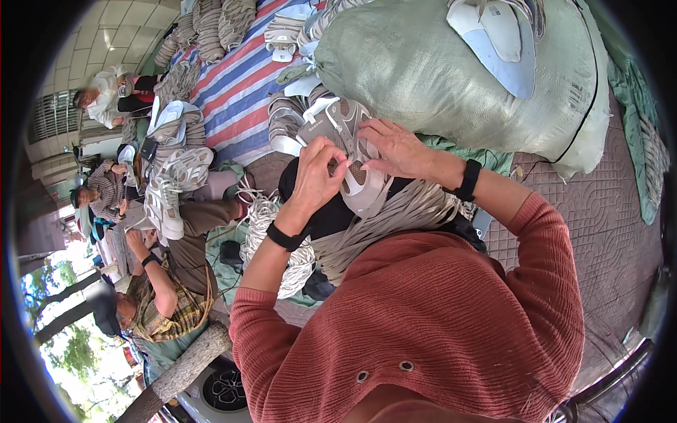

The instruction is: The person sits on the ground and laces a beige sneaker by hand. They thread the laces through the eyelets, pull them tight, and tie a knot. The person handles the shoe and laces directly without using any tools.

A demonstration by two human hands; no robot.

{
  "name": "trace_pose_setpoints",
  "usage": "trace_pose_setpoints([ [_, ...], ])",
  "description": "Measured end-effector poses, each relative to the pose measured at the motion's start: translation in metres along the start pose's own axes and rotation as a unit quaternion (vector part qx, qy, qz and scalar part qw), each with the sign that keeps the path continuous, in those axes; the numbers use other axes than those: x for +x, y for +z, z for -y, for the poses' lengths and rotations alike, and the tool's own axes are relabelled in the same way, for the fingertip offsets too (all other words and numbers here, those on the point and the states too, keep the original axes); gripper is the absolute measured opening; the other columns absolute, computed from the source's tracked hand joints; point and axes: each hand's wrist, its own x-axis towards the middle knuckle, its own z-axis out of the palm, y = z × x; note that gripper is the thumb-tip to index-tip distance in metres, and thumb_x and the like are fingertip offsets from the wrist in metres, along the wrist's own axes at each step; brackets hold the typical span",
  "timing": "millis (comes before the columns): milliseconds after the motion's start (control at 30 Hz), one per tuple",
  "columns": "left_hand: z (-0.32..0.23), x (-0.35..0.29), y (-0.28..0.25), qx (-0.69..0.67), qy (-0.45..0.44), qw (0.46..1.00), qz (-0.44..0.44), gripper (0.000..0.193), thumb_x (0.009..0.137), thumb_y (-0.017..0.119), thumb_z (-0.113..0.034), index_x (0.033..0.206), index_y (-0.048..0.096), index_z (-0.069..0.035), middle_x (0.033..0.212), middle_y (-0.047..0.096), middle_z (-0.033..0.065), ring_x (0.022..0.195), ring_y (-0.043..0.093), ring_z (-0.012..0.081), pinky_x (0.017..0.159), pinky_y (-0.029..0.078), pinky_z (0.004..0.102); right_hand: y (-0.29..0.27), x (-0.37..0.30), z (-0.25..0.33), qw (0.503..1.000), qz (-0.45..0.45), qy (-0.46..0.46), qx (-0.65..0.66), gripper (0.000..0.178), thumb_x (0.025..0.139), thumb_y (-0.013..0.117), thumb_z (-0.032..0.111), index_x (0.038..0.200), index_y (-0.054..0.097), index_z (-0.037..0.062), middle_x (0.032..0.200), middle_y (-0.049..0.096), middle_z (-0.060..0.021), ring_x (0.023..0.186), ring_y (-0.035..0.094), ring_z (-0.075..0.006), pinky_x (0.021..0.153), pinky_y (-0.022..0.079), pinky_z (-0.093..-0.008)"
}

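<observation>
In front of me is a beige and white shoe upper (363,187), its toe end toward my body and its grey tongue (319,130) at the far end. My left hand (317,173) is closed in a pinch at the eyelet edge, on what looks like the pale end of a shoelace; the fingers cover most of it. On the other side, my right hand (398,148) grips the upper, fingers over its side and thumb near the toe. A thick bundle of flat beige laces (381,229) lies across my lap under the shoe.
White cord laces (268,243) are heaped left of my lap. Stacked shoe uppers (285,120) stand beyond on a striped sheet (236,106). A big stuffed green sack (451,77) fills the far right, with pieces on top. Another seated person (166,289) works at left, near more shoes (173,187).
</observation>
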Motion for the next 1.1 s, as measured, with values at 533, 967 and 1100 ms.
trace_pose_setpoints([
  [533, 0.001, 0.001, 0.002, -0.09, -0.071, 0.993, 0.01, 0.017, 0.073, 0.075, -0.004, 0.084, 0.061, -0.003, 0.09, 0.056, 0.0063, 0.079, 0.056, 0.0245, 0.072, 0.044, 0.035, -0.024, 0.019, -0.001, 0.999, 0.018, -0.037, -0.015, 0.041, 0.077, 0.074, 0.02, 0.114, 0.058, 0.0109, 0.112, 0.055, -0.0065, 0.109, 0.055, -0.029, 0.095, 0.042, -0.0406],
  [967, 0.018, 0.008, -0.016, -0.007, -0.033, 0.999, -0.012, 0.027, 0.073, 0.067, 0.002, 0.098, 0.06, -0.005, 0.101, 0.055, 0.0084, 0.088, 0.055, 0.0252, 0.081, 0.045, 0.0347, -0.012, 0.042, -0.007, 0.984, 0.085, -0.071, 0.138, 0.013, 0.081, 0.068, 0.01, 0.092, 0.061, 0.0123, 0.089, 0.055, -0.001, 0.088, 0.057, -0.019, 0.085, 0.038, -0.0333],
  [1100, 0.019, 0.009, -0.014, 0.061, -0.001, 0.998, 0.022, 0.03, 0.072, 0.072, -0.006, 0.099, 0.06, -0.007, 0.103, 0.053, 0.0075, 0.099, 0.052, 0.0289, 0.087, 0.041, 0.039, -0.007, 0.042, -0.009, 0.986, 0.013, -0.142, 0.085, 0.013, 0.081, 0.065, 0.008, 0.092, 0.059, 0.0115, 0.089, 0.055, -0.0025, 0.084, 0.056, -0.0215, 0.085, 0.038, -0.0344],
])
